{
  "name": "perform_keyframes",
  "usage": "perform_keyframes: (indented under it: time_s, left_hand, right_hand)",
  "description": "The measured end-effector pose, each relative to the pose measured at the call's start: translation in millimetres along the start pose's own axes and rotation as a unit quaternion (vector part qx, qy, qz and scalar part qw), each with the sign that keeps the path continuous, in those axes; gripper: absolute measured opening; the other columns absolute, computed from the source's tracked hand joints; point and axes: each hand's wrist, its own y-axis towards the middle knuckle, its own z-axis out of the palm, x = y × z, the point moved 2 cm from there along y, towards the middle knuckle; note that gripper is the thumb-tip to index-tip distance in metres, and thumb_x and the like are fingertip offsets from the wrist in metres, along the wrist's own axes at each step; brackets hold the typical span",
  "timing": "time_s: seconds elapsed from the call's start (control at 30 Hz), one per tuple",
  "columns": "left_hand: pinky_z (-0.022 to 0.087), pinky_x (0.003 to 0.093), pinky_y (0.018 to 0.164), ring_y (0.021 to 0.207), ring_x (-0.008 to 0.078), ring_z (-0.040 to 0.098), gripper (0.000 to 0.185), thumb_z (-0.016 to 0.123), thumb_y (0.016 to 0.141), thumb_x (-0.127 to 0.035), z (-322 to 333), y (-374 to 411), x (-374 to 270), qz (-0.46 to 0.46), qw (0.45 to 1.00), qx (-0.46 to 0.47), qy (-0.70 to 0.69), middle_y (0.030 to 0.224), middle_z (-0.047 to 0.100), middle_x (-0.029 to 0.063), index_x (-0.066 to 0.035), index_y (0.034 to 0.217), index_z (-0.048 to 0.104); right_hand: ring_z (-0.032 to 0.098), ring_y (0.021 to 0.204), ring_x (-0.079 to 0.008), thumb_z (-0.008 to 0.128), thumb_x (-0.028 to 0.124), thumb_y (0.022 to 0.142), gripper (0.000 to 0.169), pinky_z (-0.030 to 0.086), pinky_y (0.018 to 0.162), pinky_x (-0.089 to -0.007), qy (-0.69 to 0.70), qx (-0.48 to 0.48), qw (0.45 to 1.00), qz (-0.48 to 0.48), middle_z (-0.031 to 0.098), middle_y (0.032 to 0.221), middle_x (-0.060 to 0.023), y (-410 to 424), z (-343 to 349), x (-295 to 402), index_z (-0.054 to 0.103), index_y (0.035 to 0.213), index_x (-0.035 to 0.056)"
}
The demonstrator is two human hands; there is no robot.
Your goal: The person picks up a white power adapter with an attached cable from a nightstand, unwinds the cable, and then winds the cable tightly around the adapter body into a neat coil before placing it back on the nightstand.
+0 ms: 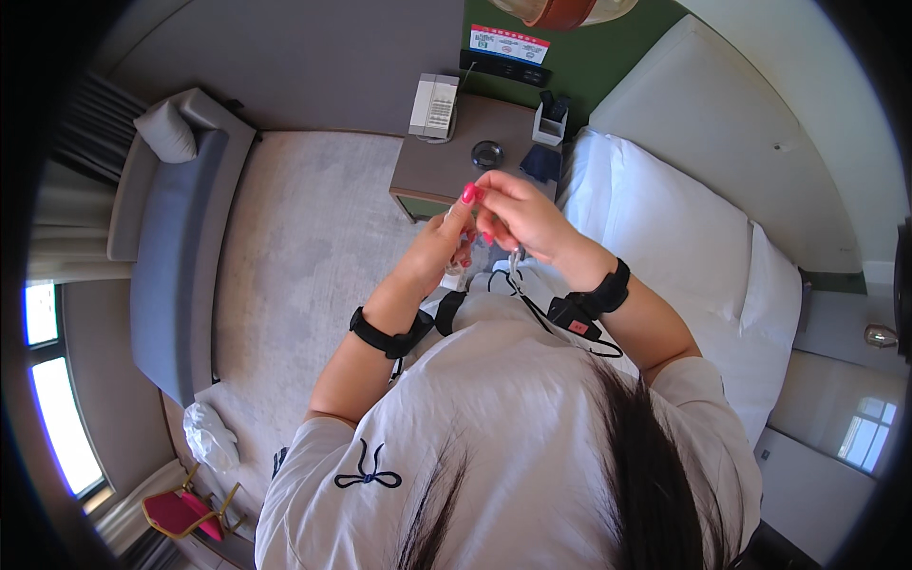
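My left hand (450, 231) and my right hand (520, 214) meet in front of my body, their thumbs and fingertips close together. A thin white cable (514, 262) hangs in a loop below my right hand, which is closed on it. White cable also shows between the fingers of my left hand, and a small white block (454, 279), perhaps a charger plug, is just below that hand. My fingers hide most of the cable. Each wrist bears a black strap, and a black box (573, 318) with a dark wire sits at the right one.
Ahead stands a bedside table (427, 167) with a telephone (434, 107), a dark glass ashtray (487, 154), a remote holder (549, 127) and a dark cloth (540, 164). A white-covered bed (677, 206) is on the right. A grey sofa (174, 263) lines the left, near a white bag (211, 436) and a red chair (174, 513).
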Motion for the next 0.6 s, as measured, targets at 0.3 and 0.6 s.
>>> perform_keyframes:
  time_s: [0.3,0.6]
  left_hand:
    - [0.053,0.0376,0.068,0.072,0.0234,0.065,0.052,0.041,0.098,-0.053,11,5,-10,-0.017,0.990,0.012,-0.143,0.075,0.062,0.0081,-0.005,0.087,0.060]
    - [0.051,0.0390,0.073,0.075,0.0232,0.060,0.020,0.049,0.098,-0.024,-4,15,-10,0.061,0.940,-0.123,-0.311,0.085,0.059,0.0100,-0.005,0.092,0.049]
  right_hand:
    - [0.058,0.047,-0.0249,0.044,0.013,0.098,0.013,0.046,0.044,-0.0361,-0.294,-0.035,0.945,-0.139,0.060,0.067,-0.0127,-16,28,-3,0.049,0.105,0.0029]
    - [0.063,0.062,-0.0387,0.052,0.006,0.092,0.027,0.048,0.055,-0.0454,-0.457,-0.081,0.856,-0.228,0.065,0.079,-0.0200,-29,41,-20,0.036,0.115,0.0014]
